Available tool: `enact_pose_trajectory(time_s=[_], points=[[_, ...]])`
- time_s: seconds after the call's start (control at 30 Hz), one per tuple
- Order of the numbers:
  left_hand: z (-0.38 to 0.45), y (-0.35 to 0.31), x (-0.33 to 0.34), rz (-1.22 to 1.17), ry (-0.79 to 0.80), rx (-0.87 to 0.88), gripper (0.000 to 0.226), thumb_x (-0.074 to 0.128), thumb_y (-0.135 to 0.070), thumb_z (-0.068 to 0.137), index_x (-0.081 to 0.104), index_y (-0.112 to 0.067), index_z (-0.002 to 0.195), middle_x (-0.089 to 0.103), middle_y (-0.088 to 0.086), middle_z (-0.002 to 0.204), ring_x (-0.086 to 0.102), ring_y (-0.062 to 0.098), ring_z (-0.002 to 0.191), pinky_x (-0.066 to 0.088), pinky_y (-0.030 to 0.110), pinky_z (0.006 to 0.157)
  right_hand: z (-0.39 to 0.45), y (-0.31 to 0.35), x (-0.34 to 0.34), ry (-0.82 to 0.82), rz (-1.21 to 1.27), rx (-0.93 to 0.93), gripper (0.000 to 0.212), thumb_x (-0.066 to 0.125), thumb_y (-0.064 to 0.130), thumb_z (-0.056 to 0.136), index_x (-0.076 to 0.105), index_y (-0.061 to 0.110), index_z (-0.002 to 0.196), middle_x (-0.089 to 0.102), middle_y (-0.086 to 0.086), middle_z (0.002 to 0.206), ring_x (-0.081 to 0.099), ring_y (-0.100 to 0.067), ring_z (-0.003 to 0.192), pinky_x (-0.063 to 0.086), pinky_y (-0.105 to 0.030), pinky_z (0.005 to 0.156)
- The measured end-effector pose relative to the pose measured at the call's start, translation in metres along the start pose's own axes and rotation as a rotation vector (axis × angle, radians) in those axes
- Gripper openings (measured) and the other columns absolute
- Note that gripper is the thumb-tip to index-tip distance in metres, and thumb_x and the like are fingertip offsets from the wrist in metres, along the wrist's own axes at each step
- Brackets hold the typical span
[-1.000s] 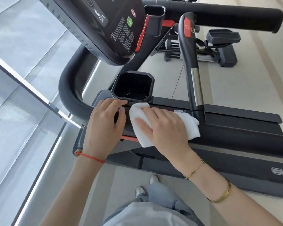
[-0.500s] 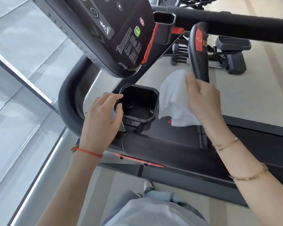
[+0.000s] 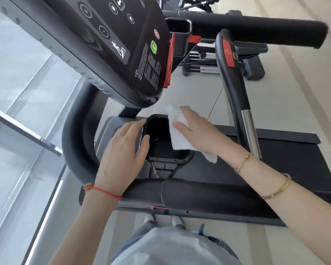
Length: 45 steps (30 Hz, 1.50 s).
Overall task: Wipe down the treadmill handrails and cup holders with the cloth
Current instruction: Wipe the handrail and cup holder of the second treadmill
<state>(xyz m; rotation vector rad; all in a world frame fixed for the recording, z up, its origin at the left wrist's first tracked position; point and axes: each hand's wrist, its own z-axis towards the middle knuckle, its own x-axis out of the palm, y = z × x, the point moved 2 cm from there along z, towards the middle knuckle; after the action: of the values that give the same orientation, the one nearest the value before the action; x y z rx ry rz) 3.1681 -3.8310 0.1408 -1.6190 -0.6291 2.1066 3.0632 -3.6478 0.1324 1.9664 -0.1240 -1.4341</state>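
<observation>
Head view looks down on a black treadmill. The cup holder (image 3: 161,138) sits in the middle, a dark open box with a thin rim. The left hand (image 3: 122,155) rests on its left side. The fingers are straight and a bit spread, with the tips on the rim. It holds nothing. A red string is tied round that wrist.

The right hand (image 3: 197,131) presses a white cloth (image 3: 177,131) onto the right side of the cup holder. The fingers lie flat on top of the cloth. Part of the cloth hangs over the rim into the holder, and one corner sticks out under the wrist. Two gold bracelets are on that arm.

A thick black handrail (image 3: 208,194) runs across just below both hands. Another handrail (image 3: 235,87), with a red patch and a shiny silver part, stands to the right of the cloth. The screen panel (image 3: 113,44) with a green button hangs above the cup holder.
</observation>
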Motion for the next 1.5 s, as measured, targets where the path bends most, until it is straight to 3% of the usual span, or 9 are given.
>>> enact_pose_trajectory(time_s=[0.1, 0.27, 0.6, 0.73, 0.87, 1.0, 1.1, 1.33, 1.5], points=[[0.008, 0.008, -0.004, -0.008, 0.052, 0.037, 0.042, 0.052, -0.027, 0.098, 0.051, -0.014, 0.138, 0.059, 0.001, 0.130, 0.056, 0.021, 0.119, 0.045, 0.036, 0.102, 0.008, 0.001, -0.007, 0.072, 0.042, 0.014, 0.037, 0.041, 0.044, 0.101, 0.039, 0.025, 0.132, 0.053, 0.007, 0.083, 0.051, -0.011, 0.073, 0.035, -0.028, 0.060], [0.018, 0.018, -0.005, 0.014, 0.125, 0.117, 0.048, 0.051, -0.029, 0.099, 0.046, -0.012, 0.143, 0.060, 0.002, 0.128, 0.056, 0.022, 0.117, 0.047, 0.039, 0.099, -0.014, -0.005, 0.003, -0.005, 0.100, 0.073, 0.043, 0.042, 0.038, 0.102, 0.030, 0.023, 0.140, 0.045, 0.019, 0.089, 0.047, 0.000, 0.075, 0.031, -0.021, 0.059], [0.021, 0.024, 0.000, -0.011, 0.163, 0.105, 0.049, 0.053, -0.028, 0.098, 0.048, -0.008, 0.141, 0.061, 0.005, 0.117, 0.057, 0.024, 0.106, 0.048, 0.036, 0.089, 0.032, 0.038, 0.002, -0.001, -0.458, -0.213, 0.035, 0.037, 0.049, 0.100, 0.046, 0.025, 0.124, 0.059, 0.012, 0.102, 0.053, -0.020, 0.075, 0.036, -0.035, 0.064], [0.021, 0.023, -0.001, -0.027, 0.168, 0.108, 0.049, 0.052, -0.029, 0.097, 0.048, -0.009, 0.142, 0.060, 0.004, 0.122, 0.057, 0.023, 0.111, 0.047, 0.038, 0.095, 0.010, 0.010, -0.008, -0.012, -0.212, -0.029, 0.027, 0.040, 0.047, 0.099, 0.047, 0.025, 0.112, 0.047, 0.012, 0.071, 0.049, -0.017, 0.068, 0.028, -0.029, 0.056], [0.022, 0.024, 0.000, -0.034, 0.154, 0.100, 0.049, 0.053, -0.028, 0.097, 0.049, -0.008, 0.141, 0.060, 0.004, 0.125, 0.057, 0.022, 0.113, 0.046, 0.037, 0.098, 0.008, 0.002, -0.008, 0.064, -0.081, 0.068, 0.024, 0.042, 0.042, 0.100, 0.046, 0.022, 0.113, 0.049, 0.005, 0.070, 0.048, -0.014, 0.062, 0.028, -0.029, 0.054], [0.022, 0.025, 0.000, -0.042, 0.141, 0.102, 0.048, 0.054, -0.027, 0.097, 0.049, -0.009, 0.141, 0.060, 0.002, 0.124, 0.057, 0.020, 0.112, 0.046, 0.031, 0.097, 0.022, 0.015, -0.013, 0.172, 0.044, 0.042, 0.019, 0.051, 0.039, 0.097, 0.054, 0.023, 0.108, 0.056, 0.003, 0.080, 0.051, -0.019, 0.074, 0.035, -0.030, 0.061], [0.022, 0.025, 0.000, -0.036, 0.141, 0.113, 0.049, 0.052, -0.030, 0.097, 0.048, -0.010, 0.142, 0.060, 0.001, 0.123, 0.057, 0.018, 0.112, 0.041, 0.022, 0.097, 0.006, 0.015, -0.007, 0.025, 0.163, 0.109, 0.025, 0.051, 0.035, 0.098, 0.053, 0.025, 0.121, 0.061, 0.002, 0.094, 0.055, -0.017, 0.086, 0.039, -0.026, 0.069], [0.022, 0.026, 0.001, -0.019, 0.141, 0.125, 0.046, 0.053, -0.026, 0.097, 0.050, -0.010, 0.140, 0.062, 0.003, 0.120, 0.058, 0.019, 0.109, 0.033, 0.012, 0.091, -0.052, 0.020, 0.030, -0.113, 0.404, 0.370, 0.064, 0.045, 0.028, 0.101, 0.003, 0.024, 0.151, 0.037, -0.008, 0.146, 0.045, -0.025, 0.123, 0.034, -0.032, 0.091], [0.022, 0.026, 0.001, -0.022, 0.141, 0.128, 0.047, 0.052, -0.028, 0.097, 0.049, -0.011, 0.141, 0.062, 0.003, 0.121, 0.058, 0.019, 0.108, 0.036, 0.015, 0.089, -0.036, 0.016, 0.022, -0.083, 0.322, 0.428, 0.059, 0.045, 0.036, 0.101, 0.014, 0.013, 0.145, 0.054, -0.006, 0.113, 0.054, -0.014, 0.088, 0.039, -0.029, 0.067]])
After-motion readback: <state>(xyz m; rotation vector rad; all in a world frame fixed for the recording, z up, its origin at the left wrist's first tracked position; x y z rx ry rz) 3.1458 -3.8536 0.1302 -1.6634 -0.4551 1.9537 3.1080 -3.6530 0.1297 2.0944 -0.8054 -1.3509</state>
